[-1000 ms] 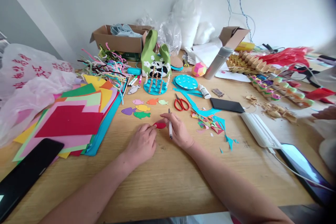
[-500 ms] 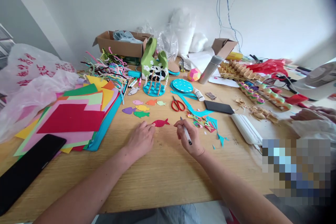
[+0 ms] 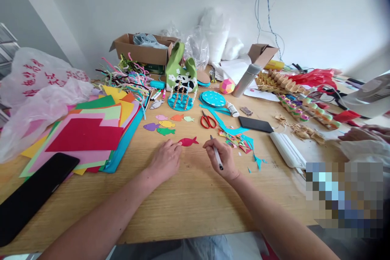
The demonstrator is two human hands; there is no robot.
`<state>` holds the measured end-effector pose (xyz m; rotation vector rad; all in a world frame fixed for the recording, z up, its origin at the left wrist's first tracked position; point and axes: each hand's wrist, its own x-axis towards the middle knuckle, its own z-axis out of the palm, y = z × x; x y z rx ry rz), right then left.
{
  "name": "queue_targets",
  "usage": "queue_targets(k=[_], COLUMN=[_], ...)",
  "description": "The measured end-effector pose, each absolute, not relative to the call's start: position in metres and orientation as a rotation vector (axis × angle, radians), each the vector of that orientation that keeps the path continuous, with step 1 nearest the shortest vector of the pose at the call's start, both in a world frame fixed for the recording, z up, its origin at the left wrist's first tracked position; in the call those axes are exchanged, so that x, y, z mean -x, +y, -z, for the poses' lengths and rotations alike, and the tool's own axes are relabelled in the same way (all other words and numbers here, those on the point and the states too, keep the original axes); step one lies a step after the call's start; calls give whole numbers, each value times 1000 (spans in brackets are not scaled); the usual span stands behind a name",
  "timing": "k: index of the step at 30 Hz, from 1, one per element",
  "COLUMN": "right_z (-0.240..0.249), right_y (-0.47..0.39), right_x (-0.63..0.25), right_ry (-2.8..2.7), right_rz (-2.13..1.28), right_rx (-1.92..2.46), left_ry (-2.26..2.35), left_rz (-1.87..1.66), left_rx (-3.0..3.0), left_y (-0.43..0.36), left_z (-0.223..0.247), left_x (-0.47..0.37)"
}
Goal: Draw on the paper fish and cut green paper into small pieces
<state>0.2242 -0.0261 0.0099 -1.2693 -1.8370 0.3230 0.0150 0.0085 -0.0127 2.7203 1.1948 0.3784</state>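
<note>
A pen [image 3: 217, 153] sits gripped in the fingers of a person's right hand [image 3: 222, 157], just beside the tail of a red fish cutout [image 3: 188, 142] on a wooden table [image 3: 189, 211]. The left hand [image 3: 166, 159] rests on the wood, its fingertips at the fish's head end; whether they pinch the piece or merely press it cannot be told. With contact at one end only, the thin-looking shape could pivot or slide if a pen stroke pushes sideways, leaving a crooked line, and a stroke running past its narrow edge could mark the tabletop.

Beyond the left hand lie six smaller fish, among them a purple fish [image 3: 150, 127] and a green fish [image 3: 166, 131]; a sweep of the knuckles could scatter them. Red-handled scissors [image 3: 208, 120] lie behind the pen hand, near enough to be nudged by a long reach. To the right, loose colored scraps [image 3: 236, 140] could cling to a passing wrist and get dragged over the work. At left, a black phone [image 3: 39, 195] overlaps stacked colored sheets [image 3: 85, 136], which could slip if an elbow knocks it.
</note>
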Motion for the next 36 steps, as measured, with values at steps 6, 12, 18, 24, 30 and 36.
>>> queue_targets(k=[6,12,18,24,30,36], right_z=[-10,-9,17,22,23,26], right_y=[-17,20,41,38,42,43], right_x=[-215,-197,-190,-193,-194,-197], right_ry=[-1512,-1155,-1135,-1067,-1081,-1084], right_rz=[-659,-1189,-1291,-1233,-1232,-1179], right_rx=[1302,1098,1127,1065,1192,1216], left_ry=[1189,1180,1216,1216,1235,1238], left_rz=[-369,-321,-327,-308,-283,-291], left_rx=[-2755,-2801,-2755,-2756,-2739,-2726], left_y=[4,0,-1,-2,-1,-2], left_z=[7,6,5,7,9,10], left_x=[-17,-20,-21,-21,-21,-21])
